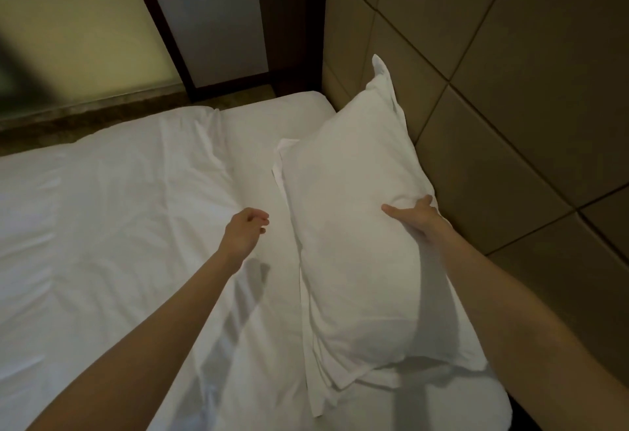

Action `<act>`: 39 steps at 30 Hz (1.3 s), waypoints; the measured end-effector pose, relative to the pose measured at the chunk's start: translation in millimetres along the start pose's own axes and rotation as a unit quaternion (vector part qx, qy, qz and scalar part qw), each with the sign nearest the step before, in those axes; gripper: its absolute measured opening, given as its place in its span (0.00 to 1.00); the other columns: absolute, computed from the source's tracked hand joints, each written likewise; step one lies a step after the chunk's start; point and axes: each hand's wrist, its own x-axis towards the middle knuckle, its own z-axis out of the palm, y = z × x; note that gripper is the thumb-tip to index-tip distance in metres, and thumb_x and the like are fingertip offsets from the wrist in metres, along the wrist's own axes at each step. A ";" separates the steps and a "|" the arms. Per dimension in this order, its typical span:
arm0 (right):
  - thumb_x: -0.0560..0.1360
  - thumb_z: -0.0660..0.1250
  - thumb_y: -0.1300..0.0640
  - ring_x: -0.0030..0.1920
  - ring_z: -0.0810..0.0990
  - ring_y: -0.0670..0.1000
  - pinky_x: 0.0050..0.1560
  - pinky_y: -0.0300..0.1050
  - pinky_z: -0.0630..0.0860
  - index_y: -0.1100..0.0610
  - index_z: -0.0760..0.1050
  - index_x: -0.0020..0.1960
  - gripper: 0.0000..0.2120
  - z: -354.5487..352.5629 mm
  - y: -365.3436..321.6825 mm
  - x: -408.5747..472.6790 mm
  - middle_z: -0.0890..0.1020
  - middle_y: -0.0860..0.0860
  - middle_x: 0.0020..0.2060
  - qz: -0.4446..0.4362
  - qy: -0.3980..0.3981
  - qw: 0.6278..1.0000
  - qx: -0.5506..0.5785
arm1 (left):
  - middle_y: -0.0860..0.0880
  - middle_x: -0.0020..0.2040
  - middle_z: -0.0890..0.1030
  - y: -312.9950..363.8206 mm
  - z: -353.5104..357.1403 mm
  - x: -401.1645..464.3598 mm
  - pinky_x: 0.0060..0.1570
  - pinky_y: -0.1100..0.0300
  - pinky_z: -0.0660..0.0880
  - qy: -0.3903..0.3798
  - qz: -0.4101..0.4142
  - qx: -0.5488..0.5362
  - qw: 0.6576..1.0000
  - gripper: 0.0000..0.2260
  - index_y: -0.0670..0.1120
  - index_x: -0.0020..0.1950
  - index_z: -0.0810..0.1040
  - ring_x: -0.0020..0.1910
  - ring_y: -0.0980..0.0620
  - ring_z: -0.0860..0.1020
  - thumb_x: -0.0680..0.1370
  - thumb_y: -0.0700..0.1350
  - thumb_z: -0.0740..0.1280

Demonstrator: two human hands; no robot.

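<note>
The pillow [354, 226] is being set by the headboard [510, 90], squeezed by the right hand [413, 219]. The left hand [246, 230] is loose and empty. Next, straightening is needed.

The pillow [357, 226] and the bed [119, 209] sheet are plain white, the padded headboard [510, 73] tan with dark seams forming squares.

Dim, warm light here, with a padded wall of tan panels [510, 90] running down the right, a dark wooden post [292, 22] beside a frosted glass pane [68, 22] at the back, a mottled brown stone strip [85, 112] below it, and the white-sheeted bed [102, 226] filling the foreground.
</note>
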 end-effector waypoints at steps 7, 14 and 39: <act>0.62 0.77 0.41 0.69 0.69 0.60 0.71 0.53 0.64 0.62 0.62 0.72 0.48 30.9 2.1 11.8 0.70 0.57 0.71 -0.061 -0.068 0.995 0.039 | 0.48 0.51 0.81 8.3 10.5 11.4 0.42 0.65 0.71 -0.010 0.006 -0.002 1.000 0.10 0.44 0.53 0.78 0.44 0.53 0.78 0.78 0.39 0.58; 0.70 0.72 0.46 0.48 0.78 0.56 0.46 0.44 0.73 0.62 0.74 0.57 0.24 82.7 -22.6 -4.9 0.80 0.59 0.52 -0.145 0.001 0.989 -0.025 | 0.47 0.51 0.81 1.0 8.9 20.1 0.45 0.62 0.71 -0.015 -0.002 -0.009 1.000 0.11 0.43 0.53 0.79 0.46 0.51 0.78 0.78 0.39 0.58; 0.74 0.68 0.51 0.65 0.69 0.62 0.61 0.60 0.64 0.55 0.68 0.63 0.20 -97.2 -339.4 33.3 0.71 0.58 0.65 -0.333 0.244 0.898 -0.148 | 0.49 0.53 0.79 115.6 -68.9 132.9 0.48 0.62 0.71 0.092 0.139 -0.027 0.986 0.12 0.46 0.55 0.77 0.53 0.51 0.77 0.81 0.40 0.54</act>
